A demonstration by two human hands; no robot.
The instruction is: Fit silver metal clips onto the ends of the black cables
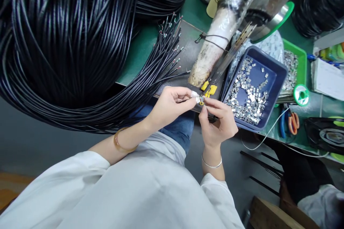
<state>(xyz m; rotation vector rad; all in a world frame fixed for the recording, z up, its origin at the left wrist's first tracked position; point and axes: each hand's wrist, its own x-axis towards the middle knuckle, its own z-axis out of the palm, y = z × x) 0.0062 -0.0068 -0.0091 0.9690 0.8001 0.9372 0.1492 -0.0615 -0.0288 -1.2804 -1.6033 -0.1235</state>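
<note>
Head view: pinched piece (pixel 201 98) half-hidden

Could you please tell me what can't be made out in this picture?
All in the head view:
- Small piece: its shape, covered by fingertips of the left hand and right hand.
- Black cables: full extent, cut off by the top and left edges.
- White paper: any writing, too blurred.
- Person: mostly beyond the right edge.

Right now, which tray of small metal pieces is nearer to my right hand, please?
The dark blue tray, just beside your right hand. The green tray also holds metal pieces, but it lies farther off, beyond the blue one.
</note>
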